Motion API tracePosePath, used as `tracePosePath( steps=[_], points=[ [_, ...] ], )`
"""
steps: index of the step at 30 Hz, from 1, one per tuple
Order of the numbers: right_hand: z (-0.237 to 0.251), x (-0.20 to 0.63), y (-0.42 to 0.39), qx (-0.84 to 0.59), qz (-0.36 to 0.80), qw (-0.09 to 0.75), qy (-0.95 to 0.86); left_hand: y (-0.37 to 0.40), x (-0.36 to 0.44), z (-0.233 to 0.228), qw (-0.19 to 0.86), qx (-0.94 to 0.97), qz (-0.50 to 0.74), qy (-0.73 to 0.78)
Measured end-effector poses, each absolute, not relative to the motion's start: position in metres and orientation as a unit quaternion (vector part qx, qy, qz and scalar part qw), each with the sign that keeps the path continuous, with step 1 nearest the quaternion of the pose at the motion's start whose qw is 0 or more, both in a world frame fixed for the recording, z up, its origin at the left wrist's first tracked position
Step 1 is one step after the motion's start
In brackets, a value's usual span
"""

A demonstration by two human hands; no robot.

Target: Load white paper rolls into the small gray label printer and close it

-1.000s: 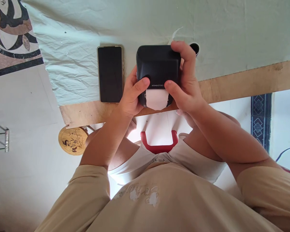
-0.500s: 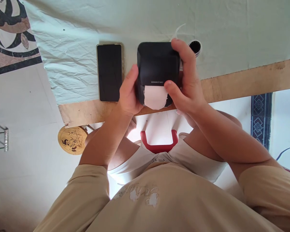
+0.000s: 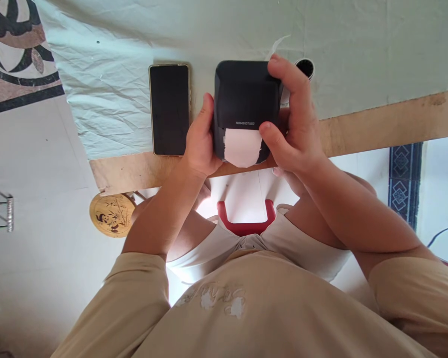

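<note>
Between my two hands is a black label printer (image 3: 247, 94) marked NIIMBOT, held over the near edge of the table. A strip of white label paper (image 3: 242, 148) with a ragged end sticks out of its front slot. My left hand (image 3: 202, 139) grips the printer's left side, thumb along the edge, other fingers hidden beneath. My right hand (image 3: 297, 119) wraps the right side; its index finger touches the far right corner and its thumb lies by the paper's right edge. Past that corner shows a thin whitish strip (image 3: 278, 45).
A smartphone (image 3: 169, 109) with a dark screen lies left of the printer on the pale green cloth (image 3: 358, 54). A small round dark-topped object (image 3: 305, 67) stands behind my right hand. The wooden table edge (image 3: 377, 122) runs across. Below are a round panda-decorated stool top (image 3: 112, 215) and a red frame (image 3: 246, 228).
The printer and both hands have shifted slightly right and a little away from me. My grip on the printer looks the same.
</note>
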State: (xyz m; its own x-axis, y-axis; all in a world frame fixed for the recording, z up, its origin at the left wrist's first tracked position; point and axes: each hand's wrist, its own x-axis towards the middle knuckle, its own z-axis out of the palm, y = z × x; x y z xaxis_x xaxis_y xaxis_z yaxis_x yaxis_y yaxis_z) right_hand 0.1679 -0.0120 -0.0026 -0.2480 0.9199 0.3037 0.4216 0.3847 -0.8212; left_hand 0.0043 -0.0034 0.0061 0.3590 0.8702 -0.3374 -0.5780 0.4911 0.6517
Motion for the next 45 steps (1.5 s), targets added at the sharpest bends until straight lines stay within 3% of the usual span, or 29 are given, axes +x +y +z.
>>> tracePosePath(
  steps=[8, 20, 27, 37, 42, 45],
  points=[
    [0.002, 0.169, -0.013, -0.433, 0.251, 0.438, -0.746, -0.002, 0.005, 0.002, 0.773, 0.232, 0.475, 0.35],
    [0.011, 0.186, -0.007, -0.406, 0.255, 0.394, -0.784, -0.003, 0.007, 0.006, 0.771, 0.237, 0.483, 0.339],
    [0.014, 0.183, -0.002, -0.445, 0.156, 0.529, -0.706, -0.005, 0.01, 0.017, 0.779, 0.292, 0.454, 0.318],
    [0.018, 0.173, -0.001, -0.488, 0.19, 0.577, -0.627, -0.004, 0.005, 0.011, 0.776, 0.348, 0.429, 0.307],
    [0.025, 0.171, -0.005, -0.457, 0.189, 0.571, -0.656, -0.004, 0.005, 0.012, 0.775, 0.334, 0.428, 0.324],
    [0.025, 0.174, -0.005, -0.483, 0.143, 0.515, -0.693, -0.005, 0.007, 0.013, 0.776, 0.32, 0.43, 0.332]
  ],
)
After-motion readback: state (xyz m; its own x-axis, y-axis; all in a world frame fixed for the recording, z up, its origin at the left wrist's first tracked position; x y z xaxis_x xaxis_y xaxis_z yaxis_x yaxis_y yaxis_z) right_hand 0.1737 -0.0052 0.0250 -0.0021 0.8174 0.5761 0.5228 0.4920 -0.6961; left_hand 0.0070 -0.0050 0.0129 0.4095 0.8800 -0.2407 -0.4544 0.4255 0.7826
